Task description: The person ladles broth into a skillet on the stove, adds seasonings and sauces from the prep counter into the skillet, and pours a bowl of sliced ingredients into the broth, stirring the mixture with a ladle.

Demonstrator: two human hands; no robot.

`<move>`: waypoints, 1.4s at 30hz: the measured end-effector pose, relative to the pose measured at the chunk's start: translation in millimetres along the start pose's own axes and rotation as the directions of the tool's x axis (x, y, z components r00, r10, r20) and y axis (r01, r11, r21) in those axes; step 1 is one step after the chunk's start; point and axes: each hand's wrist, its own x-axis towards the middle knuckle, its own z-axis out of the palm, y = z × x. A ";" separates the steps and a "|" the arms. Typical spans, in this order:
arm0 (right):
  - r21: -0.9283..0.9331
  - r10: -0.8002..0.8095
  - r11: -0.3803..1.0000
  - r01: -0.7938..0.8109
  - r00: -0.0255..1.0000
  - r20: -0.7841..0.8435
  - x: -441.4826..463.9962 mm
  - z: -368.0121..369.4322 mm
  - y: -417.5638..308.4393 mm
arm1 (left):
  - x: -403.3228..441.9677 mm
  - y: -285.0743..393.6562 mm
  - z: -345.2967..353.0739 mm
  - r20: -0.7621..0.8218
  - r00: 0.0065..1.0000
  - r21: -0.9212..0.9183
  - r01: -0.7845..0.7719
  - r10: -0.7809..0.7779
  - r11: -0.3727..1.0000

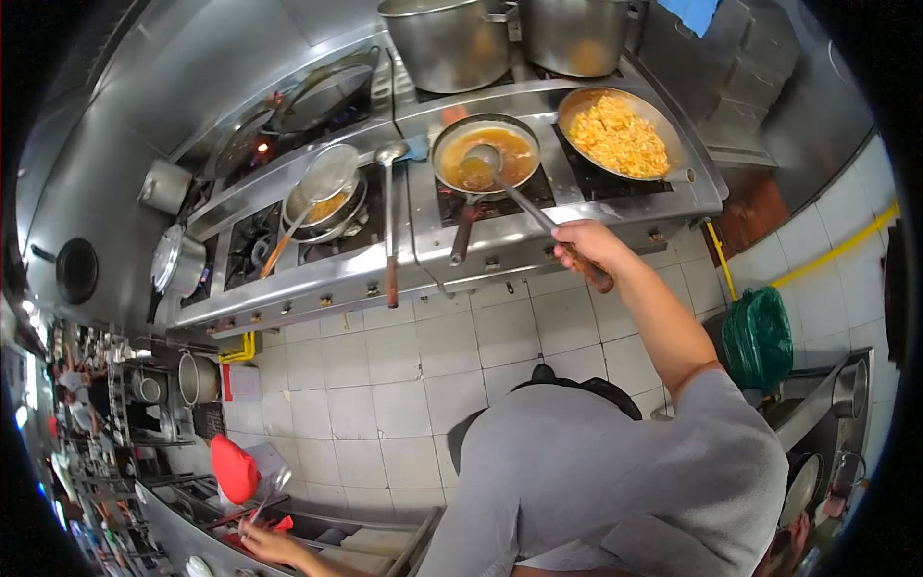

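Observation:
My right hand (588, 248) is closed round the wooden handle of a long ladle (527, 200). The ladle's bowl rests in the brownish liquid of a frying pan (461, 233) on the stove's front row. Far from the stove, at the lower left, my left hand (271, 545) is closed on a thin, shiny utensil that looks like a spoon (276, 483). Below that hand are a steel counter's edge and red items, and a red rounded object (234, 469) is close by. Right of the liquid, a wide pan (574, 104) holds a yellow-orange chopped mixture.
Two large stockpots (445, 48) stand at the stove's back. On the left burners, a strainer (330, 173) lies over a pan, and another long ladle (388, 221) crosses the stove front. A lidded pot (180, 264) sits at the left end. A green-bagged bin (757, 337) is at right.

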 end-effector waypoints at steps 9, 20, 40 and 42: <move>0.007 -0.146 0.989 0.146 0.987 0.069 -24.1 -31.1 16.0 | -165.4 150.2 306.5 0.466 0.880 -0.445 0.144 0.091 0.884; 0.033 -0.200 0.980 0.198 0.975 0.098 -68.0 -34.5 2.7 | -284.4 338.9 535.4 0.739 0.548 -0.558 0.174 0.391 0.811; 0.043 -0.183 0.983 0.181 0.980 0.072 -49.4 -38.1 18.1 | -218.4 336.3 526.4 0.850 0.504 -0.461 0.571 0.154 0.679; 0.027 -0.159 0.987 0.158 0.987 0.029 -47.6 -36.2 19.2 | -200.9 355.2 497.3 0.850 0.504 -0.477 0.609 0.155 0.633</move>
